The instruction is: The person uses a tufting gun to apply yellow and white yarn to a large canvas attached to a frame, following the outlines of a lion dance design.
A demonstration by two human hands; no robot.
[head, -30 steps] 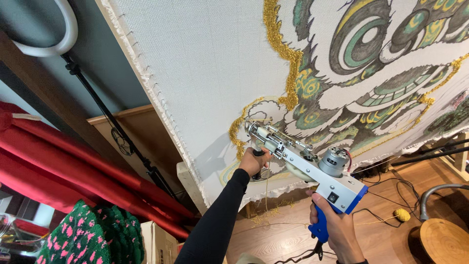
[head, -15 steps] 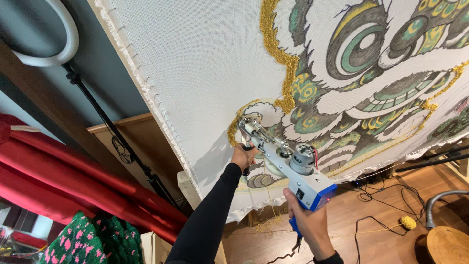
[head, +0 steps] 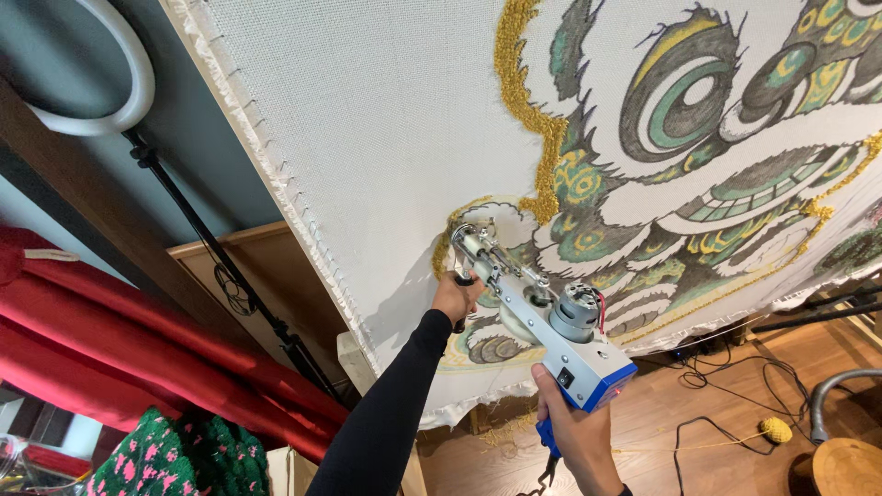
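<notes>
Tufting gun (head: 542, 331), silver body with blue rear block and blue grip, held in both hands with its needle end pressed against the stretched cloth (head: 367, 138). Right hand (head: 574, 436): fingers wrapped tight around the blue grip below the rear block, a dark cord hanging just beneath them. Left hand (head: 457, 296): black sleeve to the wrist, fingers curled shut around the front handle, just below the needle end and near the cloth. Small grey motor (head: 577, 312) with red wires sits on top of the gun, between the two hands. Cloth: white weave tacked to a wooden frame (head: 230, 266), its edge running well left of the left fingers; it bears a drawn lion-dance face in green, grey and yellow. Gold tufted line (head: 528, 110), already worked, runs from above down to just beside the needle end. Ball of yellow yarn (head: 777, 429) lies on the wooden floor (head: 717, 413), well to the right of the right fingers, among black cables. Ring light (head: 110, 92) on a black stand, far upper left. Red curtain (head: 110, 358), lower left.
</notes>
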